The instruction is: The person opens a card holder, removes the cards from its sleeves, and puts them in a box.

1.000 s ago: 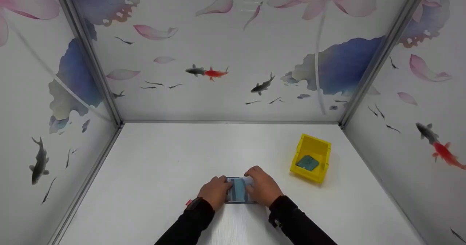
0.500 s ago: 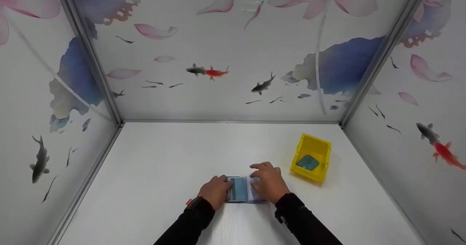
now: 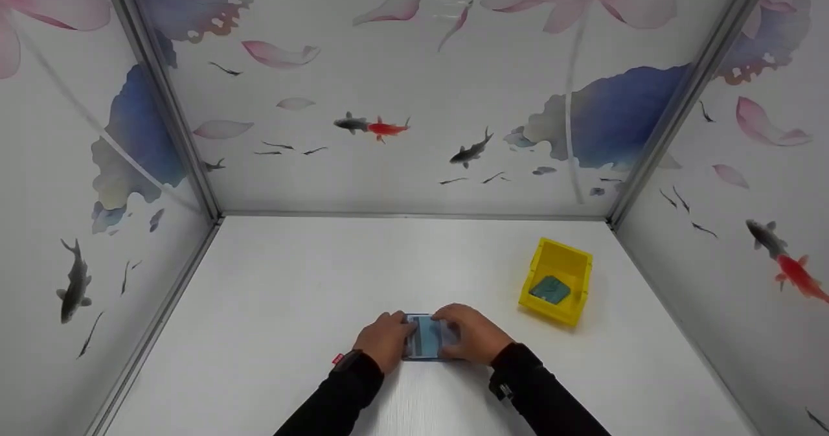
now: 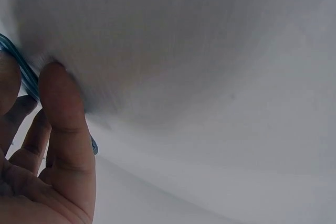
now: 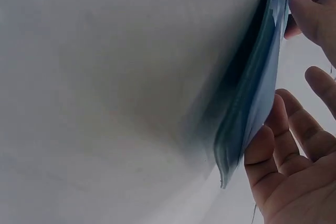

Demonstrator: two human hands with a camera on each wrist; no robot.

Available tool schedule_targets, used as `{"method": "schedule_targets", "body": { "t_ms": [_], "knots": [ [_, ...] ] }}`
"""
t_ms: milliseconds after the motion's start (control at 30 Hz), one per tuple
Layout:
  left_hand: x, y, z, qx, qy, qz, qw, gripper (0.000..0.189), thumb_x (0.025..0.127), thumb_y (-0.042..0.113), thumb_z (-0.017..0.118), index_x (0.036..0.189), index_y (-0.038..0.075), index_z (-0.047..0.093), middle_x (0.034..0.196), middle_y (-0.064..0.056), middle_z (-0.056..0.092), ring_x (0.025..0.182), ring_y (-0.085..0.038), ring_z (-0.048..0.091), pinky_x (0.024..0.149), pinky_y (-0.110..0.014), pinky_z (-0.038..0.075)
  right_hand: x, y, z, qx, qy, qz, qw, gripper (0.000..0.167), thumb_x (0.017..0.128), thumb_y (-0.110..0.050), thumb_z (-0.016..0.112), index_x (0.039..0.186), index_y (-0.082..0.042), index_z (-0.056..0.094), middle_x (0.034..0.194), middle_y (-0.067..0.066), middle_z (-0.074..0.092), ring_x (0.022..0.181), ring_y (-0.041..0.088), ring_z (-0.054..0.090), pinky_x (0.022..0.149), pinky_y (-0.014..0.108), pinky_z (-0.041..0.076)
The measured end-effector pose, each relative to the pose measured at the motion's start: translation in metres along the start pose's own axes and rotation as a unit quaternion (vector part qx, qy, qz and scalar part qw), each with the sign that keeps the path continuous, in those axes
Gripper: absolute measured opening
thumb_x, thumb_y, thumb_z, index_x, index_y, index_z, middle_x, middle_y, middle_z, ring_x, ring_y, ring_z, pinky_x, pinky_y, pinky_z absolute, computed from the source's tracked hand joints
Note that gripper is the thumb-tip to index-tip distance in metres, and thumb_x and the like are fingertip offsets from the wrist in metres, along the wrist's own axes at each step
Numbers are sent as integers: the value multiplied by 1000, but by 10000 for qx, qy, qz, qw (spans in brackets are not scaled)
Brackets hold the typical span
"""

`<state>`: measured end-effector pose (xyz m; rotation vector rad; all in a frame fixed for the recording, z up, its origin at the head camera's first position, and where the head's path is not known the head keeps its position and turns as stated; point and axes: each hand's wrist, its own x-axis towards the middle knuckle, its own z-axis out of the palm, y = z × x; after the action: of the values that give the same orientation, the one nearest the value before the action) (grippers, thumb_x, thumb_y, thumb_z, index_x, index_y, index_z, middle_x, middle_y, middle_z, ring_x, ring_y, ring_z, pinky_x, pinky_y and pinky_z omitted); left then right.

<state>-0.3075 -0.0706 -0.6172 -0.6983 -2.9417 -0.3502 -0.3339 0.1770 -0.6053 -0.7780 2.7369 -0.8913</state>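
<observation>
A blue card holder (image 3: 429,337) with clear plastic sleeves lies open on the white table. A light-blue card shows in its middle. My left hand (image 3: 382,340) grips its left edge, thumb on top. In the left wrist view only a thin teal edge (image 4: 26,72) of it shows between the thumb and fingers (image 4: 63,103). My right hand (image 3: 476,333) is over the right side, with bent fingers and thumb at the clear sleeve. From the right wrist view, layered sleeves (image 5: 257,77) stand up from the table, and the right hand's fingertips (image 5: 261,142) touch their outer face.
A yellow bin (image 3: 579,280) stands to the right, beyond my right hand. Inside it lies a dark green flat piece (image 3: 550,289). White panels (image 3: 311,183) printed with fish and lotus enclose the table at the back and sides.
My right hand first shifted right with its fingers lifted, baring a clear sleeve. Its fingers have since come down and left onto the holder again. My left hand stays at the left edge.
</observation>
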Motion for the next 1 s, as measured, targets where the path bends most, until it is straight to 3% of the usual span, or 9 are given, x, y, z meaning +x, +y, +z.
{"method": "schedule_targets", "body": {
  "t_ms": [200,500,800,1000],
  "knots": [
    [0,1,-2,-84,-97,-49,9999,46,104,-1,77,146,18,78,137,-10,75,113,-23,69,92,-36,63,1,3,0,-31,-111,41,9999,67,90,-22,99,150,-12,70,154,8,69,125,25,67,117,53,56],
    [2,-5,10,-51,29,-5,10000,47,102,-1,79,145,18,79,137,-10,76,113,-24,69,93,-38,64,4,-2,1,-88,-249,120,9996,69,87,-22,101,149,-11,71,155,9,70,134,28,65,124,55,53],
    [1,-3,1,-155,-94,-15,9998,49,103,2,79,148,19,77,138,-9,76,111,-24,68,92,-39,63,9,-3,1,-471,-272,-132,9984,68,86,-26,102,146,-11,73,150,7,71,130,25,66,120,52,56],
    [2,-2,0,-94,-87,-72,9999,55,98,12,88,151,16,74,140,-10,76,117,-26,71,92,-40,65,10,0,1,-594,-203,-431,9971,69,85,-24,102,146,-9,73,144,7,72,122,22,68,112,45,60]
  ]
}}
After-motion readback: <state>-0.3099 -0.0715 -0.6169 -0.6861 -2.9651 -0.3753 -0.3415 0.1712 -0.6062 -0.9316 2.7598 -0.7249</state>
